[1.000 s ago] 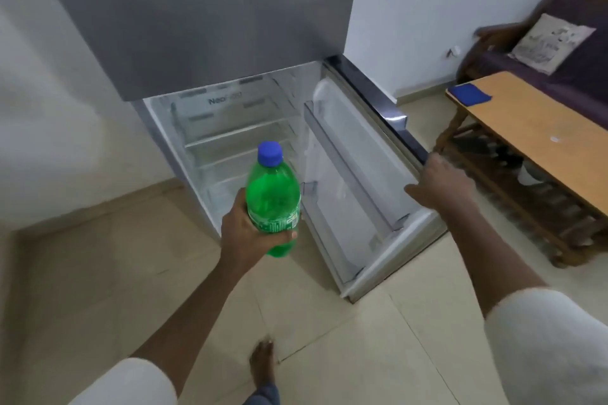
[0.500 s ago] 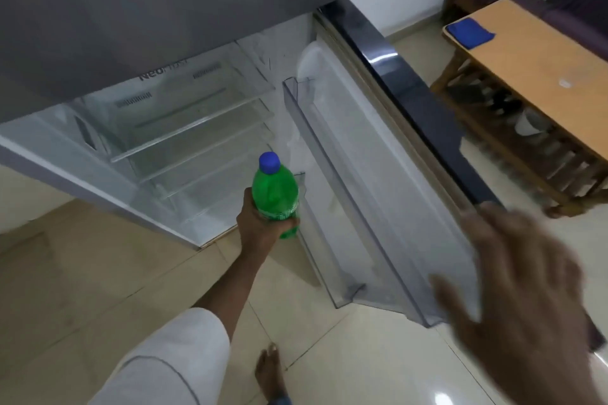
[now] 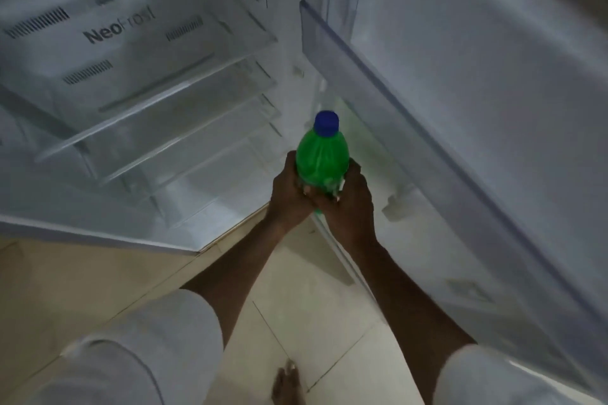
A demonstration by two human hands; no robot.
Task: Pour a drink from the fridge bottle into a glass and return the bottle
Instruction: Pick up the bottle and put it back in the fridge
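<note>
Filling most of the view now, the open fridge [image 3: 138,102] shows its clear shelves bare, where a second ago it sat further off with the room and a wooden surface beside it; the viewpoint has closed in and dropped toward the lower compartment. Fridge door [image 3: 477,115] stands swung open to the right, its long clear door rack [image 3: 388,82] running down the inner face with nothing seen in it. Main change: the right hand [image 3: 348,204], which half a second ago hung free with fingers spread near the door edge, has come across and now wraps the lower body of the green bottle [image 3: 322,161] opposite the left hand [image 3: 289,194], so the grip is two-handed, both hands curled round the bottle. Bottle is upright, held in the air in the gap between the cabinet's front corner and the door, above the lowest door pocket, not yet resting on anything. Blue cap [image 3: 326,123] is on. Judgement: no glass is in view and the bottle is heading inward, so this reads as the return step, with the door's lower pocket the probable landing spot; release and closing the door remain.
</note>
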